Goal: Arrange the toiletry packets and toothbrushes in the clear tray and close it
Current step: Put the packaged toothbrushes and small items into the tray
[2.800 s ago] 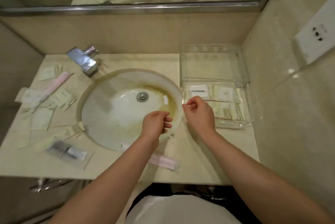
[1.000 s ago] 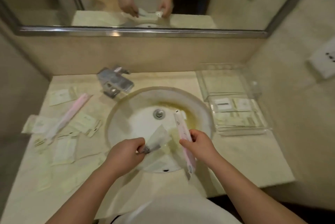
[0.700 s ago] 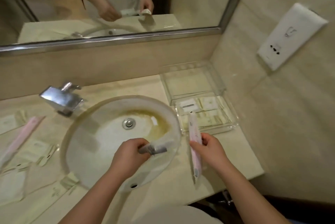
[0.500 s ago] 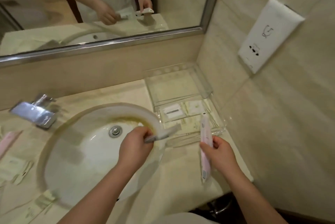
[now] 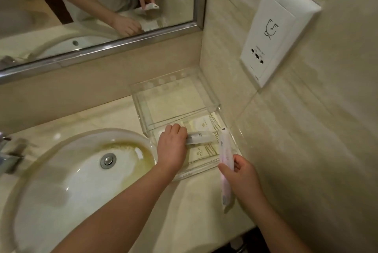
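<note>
The left hand (image 5: 172,146) reaches into the clear acrylic tray (image 5: 196,174) that sits on the pale marble bench (image 5: 184,211) in the corner beside the oval white sink (image 5: 67,181). Its grip is closed on one end of a slim clear-wrapped packet with a dark item inside (image 5: 201,138), which lies across the flat cream toiletry packets (image 5: 201,151) already lining the tray floor. The right hand (image 5: 240,173) hovers at the tray's near right corner, its grip closed around the middle of a long pink-and-white wrapped toothbrush (image 5: 225,162), which stands roughly upright with its top end over the tray's right side.

To do this step well, the slim packet wants laying flat and parallel to a tray wall before the fingers let go, so it does not ride up over the cream packets. The toothbrush should then go in lengthways along the right wall, low enough that the hinged clear lid (image 5: 173,101), now standing open behind the tray, can likely come down flush.

The left fingertips are tucked under the hand, so how the packet is pinched cannot be made out. Print on the packets is too small to read, the tray's clear walls are hard to trace against the marble, and the bench left of the sink is cut off.
</note>
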`<state>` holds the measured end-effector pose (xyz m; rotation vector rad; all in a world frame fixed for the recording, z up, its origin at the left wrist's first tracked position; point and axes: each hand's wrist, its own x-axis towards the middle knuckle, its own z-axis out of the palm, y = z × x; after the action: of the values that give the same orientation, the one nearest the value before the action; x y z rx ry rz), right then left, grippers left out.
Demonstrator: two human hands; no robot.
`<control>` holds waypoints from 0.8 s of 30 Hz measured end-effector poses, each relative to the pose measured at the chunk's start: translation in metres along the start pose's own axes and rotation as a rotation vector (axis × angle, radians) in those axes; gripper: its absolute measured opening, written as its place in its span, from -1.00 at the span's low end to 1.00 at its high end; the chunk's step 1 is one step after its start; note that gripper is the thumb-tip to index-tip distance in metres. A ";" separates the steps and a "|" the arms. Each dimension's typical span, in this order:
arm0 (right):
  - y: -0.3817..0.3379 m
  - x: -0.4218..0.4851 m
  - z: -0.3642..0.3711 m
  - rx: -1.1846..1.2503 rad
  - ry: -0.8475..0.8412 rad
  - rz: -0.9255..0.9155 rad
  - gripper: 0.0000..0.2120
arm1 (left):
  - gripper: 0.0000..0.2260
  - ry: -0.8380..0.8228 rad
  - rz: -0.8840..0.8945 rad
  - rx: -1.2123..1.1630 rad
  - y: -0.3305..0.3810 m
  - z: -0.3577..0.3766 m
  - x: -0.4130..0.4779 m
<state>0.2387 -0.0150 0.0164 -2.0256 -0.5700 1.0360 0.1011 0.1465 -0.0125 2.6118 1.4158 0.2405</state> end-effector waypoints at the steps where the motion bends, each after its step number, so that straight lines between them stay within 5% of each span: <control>1: 0.001 0.002 0.000 0.001 0.001 0.015 -0.91 | -0.79 -0.017 0.001 0.014 0.001 0.004 0.000; 11: -0.003 0.013 0.005 0.044 -0.012 0.056 -0.88 | -0.45 -0.080 -0.082 -0.039 -0.002 -0.002 -0.022; 16: -0.004 0.019 0.007 0.072 0.009 0.054 -0.89 | -0.78 -0.108 0.072 -0.118 0.018 -0.005 -0.048; 19: -0.005 0.021 0.006 0.088 0.013 0.051 -0.90 | -0.64 -0.258 0.120 -0.137 0.031 0.002 -0.059; 24: -0.017 0.027 0.005 0.108 -0.001 0.047 -0.91 | -0.50 -0.275 0.106 -0.076 0.040 0.010 -0.066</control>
<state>0.2498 0.0157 0.0152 -1.9525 -0.4584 1.0725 0.1002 0.0689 -0.0184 2.5421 1.1570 -0.0513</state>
